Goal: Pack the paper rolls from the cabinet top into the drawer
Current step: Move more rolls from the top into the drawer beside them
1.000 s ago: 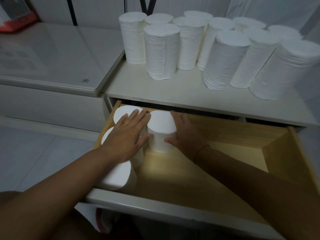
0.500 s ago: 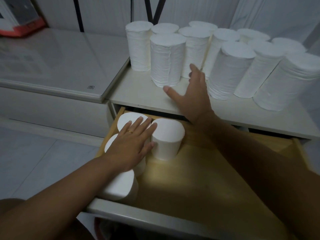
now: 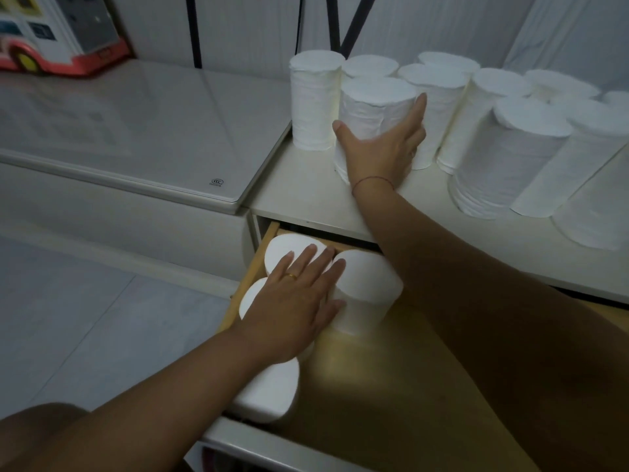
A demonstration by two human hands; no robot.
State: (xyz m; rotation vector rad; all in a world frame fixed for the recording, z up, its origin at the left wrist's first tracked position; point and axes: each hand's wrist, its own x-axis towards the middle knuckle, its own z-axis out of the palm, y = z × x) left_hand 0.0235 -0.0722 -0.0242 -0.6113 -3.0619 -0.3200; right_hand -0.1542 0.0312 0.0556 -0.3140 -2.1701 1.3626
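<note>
- Paper rolls (image 3: 510, 144), white and coreless on top, stand upright in a tight cluster on the cabinet top (image 3: 306, 195); the rightmost ones run out of view.
- Drawer (image 3: 391, 386) below the cabinet top is pulled open, wooden inside, with a pale front edge nearest the camera.
- Four rolls stand on end in the drawer's left part: three in a line along the left wall, and a fourth roll (image 3: 367, 284) just beside them on the right.
- Right hand (image 3: 381, 148) lies against the front roll (image 3: 374, 107) of the cluster, fingers spread around its side, thumb out to the left; full grasp cannot be confirmed.
- Left hand (image 3: 296, 301) lies flat on the drawer rolls, fingers slightly spread, thumb touching the fourth roll.
- Toy bus (image 3: 58, 32), red and white, stands on the adjoining grey surface at far left.
</note>
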